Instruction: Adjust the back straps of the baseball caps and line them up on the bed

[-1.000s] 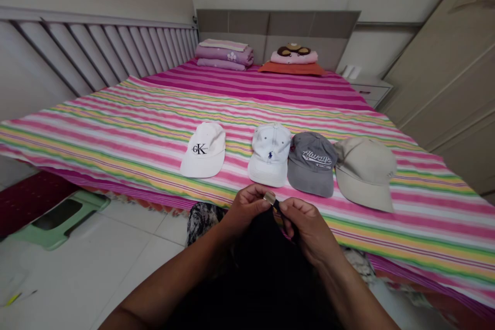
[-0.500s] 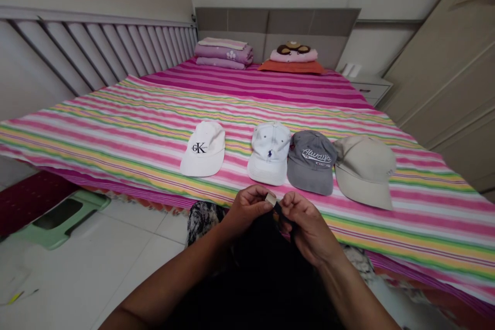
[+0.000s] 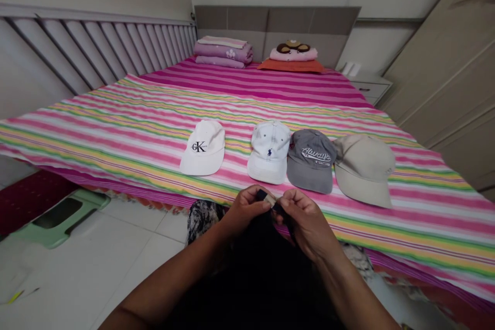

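Pinching a dark strap [image 3: 262, 195], left hand [image 3: 244, 210] and right hand [image 3: 307, 221] fingers [image 3: 294, 197] face striped bedding [image 3: 135, 136] and a headboard [image 3: 247, 23].

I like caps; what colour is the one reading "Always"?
The cap is grey, clearest in the head view.

The left hand [image 3: 247, 209] and right hand [image 3: 307, 219] are bare; the black clothing [image 3: 251, 289] meets black-and-white patterned cloth [image 3: 204, 220] below.

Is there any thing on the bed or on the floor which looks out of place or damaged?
A small yellow item lies loose on the tiled floor, an odd spot for it. The white cap with black letters sits apart from the close row of other caps. I see no clear damage.
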The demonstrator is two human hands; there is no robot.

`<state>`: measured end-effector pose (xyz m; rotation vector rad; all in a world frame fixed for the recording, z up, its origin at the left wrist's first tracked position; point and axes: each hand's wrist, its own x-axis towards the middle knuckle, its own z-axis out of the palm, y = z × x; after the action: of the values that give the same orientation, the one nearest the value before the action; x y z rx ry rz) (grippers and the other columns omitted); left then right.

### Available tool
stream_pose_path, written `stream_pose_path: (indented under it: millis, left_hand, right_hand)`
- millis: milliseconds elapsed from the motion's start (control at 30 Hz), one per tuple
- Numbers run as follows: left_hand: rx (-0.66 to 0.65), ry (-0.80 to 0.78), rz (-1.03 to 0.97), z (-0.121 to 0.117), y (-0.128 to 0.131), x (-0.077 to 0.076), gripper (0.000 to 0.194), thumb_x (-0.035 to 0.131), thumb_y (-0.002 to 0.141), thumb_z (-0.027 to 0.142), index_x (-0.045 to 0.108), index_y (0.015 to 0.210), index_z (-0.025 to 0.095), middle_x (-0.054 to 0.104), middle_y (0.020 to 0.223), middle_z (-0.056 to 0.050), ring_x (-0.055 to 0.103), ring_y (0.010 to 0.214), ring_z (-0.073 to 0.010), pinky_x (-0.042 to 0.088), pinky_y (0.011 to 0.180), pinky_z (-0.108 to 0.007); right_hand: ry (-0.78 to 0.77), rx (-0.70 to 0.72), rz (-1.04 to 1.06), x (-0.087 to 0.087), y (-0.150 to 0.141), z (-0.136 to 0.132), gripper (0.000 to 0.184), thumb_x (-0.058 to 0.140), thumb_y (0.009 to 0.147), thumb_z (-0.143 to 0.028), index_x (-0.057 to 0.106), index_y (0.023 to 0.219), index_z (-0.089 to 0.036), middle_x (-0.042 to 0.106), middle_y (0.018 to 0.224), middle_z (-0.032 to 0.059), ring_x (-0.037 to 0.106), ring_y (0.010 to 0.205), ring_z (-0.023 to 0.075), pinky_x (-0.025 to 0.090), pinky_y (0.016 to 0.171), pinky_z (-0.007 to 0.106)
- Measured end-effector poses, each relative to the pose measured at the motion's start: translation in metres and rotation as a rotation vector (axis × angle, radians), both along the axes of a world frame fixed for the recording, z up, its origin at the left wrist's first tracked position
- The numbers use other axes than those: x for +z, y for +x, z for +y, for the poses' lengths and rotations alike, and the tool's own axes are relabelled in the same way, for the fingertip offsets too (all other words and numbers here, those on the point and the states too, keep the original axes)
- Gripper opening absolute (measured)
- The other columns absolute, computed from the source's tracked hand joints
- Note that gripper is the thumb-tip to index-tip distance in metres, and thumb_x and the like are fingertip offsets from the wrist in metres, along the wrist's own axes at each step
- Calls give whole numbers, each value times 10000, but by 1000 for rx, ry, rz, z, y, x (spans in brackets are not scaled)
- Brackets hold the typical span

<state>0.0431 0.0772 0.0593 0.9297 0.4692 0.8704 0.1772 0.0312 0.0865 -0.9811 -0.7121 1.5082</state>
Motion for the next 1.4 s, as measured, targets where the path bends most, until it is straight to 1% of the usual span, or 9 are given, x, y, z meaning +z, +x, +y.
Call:
stream_pose_path:
  millis: [100, 267, 467, 567, 733, 900, 1000, 1167, 1400]
  left_hand:
    - [51, -21, -10, 0, 0, -1, 218, 690, 623, 266, 577, 764, 144, 624, 589, 3, 585, 529, -120, 444, 547, -228]
    - [87, -43, 22, 0, 1, -2, 226, 706, 601, 266, 586, 750, 145, 622, 601, 5, 583, 525, -121, 450, 547, -234]
    - [-52, -31, 39, 1, 0, -1, 235, 717, 597, 261, 630, 763, 119, 651, 646, -28, 609, 594, -143, 467, 654, -277]
    - [-75, -37, 23, 1, -2, -2, 266, 665, 659, 349, 646, 769, 107, 651, 631, -43, 608, 593, -150, 462, 647, -277]
    - [37, -112, 106, -1, -1, -3, 244, 616, 702, 337, 640, 665, 98, 618, 553, -27, 561, 499, -117, 432, 544, -231]
    - [79, -133, 140, 0, -1, -4, 225, 629, 680, 333, 640, 658, 110, 619, 557, -17, 540, 476, -111, 409, 505, -225]
    - [90, -130, 160, 1, -3, -4, 209, 642, 662, 320, 645, 664, 111, 625, 572, -19, 534, 485, -103, 394, 506, -214]
    - [89, -65, 156, 0, -5, -1, 219, 664, 640, 315, 629, 763, 137, 604, 583, 6, 512, 512, -89, 371, 526, -204]
    - [83, 29, 260, 0, -5, 0, 228, 714, 575, 280, 609, 716, 134, 573, 573, 20, 469, 509, -74, 342, 526, -201]
  right_hand:
    - [-44, 57, 21, 1, 3, -1, 236, 665, 685, -337, 488, 715, -184, 580, 581, -24, 513, 484, 98, 388, 468, 203]
    - [-48, 62, -4, -3, 4, -2, 257, 727, 592, -220, 497, 702, -186, 570, 551, -44, 504, 462, 91, 391, 455, 199]
    - [-10, 3, -9, -6, 3, 2, 282, 754, 577, -227, 493, 674, -177, 557, 532, -53, 527, 462, 92, 421, 475, 209]
    - [-9, -6, -21, -8, 2, 3, 298, 769, 554, -209, 492, 654, -169, 560, 520, -55, 525, 456, 82, 408, 468, 189]
    - [-41, -14, -55, -8, 4, 3, 296, 769, 561, -267, 510, 671, -173, 557, 513, -57, 522, 445, 86, 412, 453, 191]
    - [-63, 163, -153, -8, 13, 3, 294, 616, 719, -439, 571, 690, -150, 579, 545, -9, 511, 449, 86, 386, 424, 185]
    - [-89, 261, -227, -9, 17, 1, 316, 642, 689, -434, 584, 611, -133, 558, 492, -7, 453, 406, 66, 318, 369, 162]
    - [-104, 232, -217, -12, 17, 2, 258, 709, 630, -349, 579, 576, -134, 490, 432, -51, 375, 376, 33, 262, 353, 140]
    - [-122, 242, -163, -9, 15, 0, 273, 705, 635, -366, 564, 576, -140, 503, 440, -44, 373, 366, 38, 262, 340, 152]
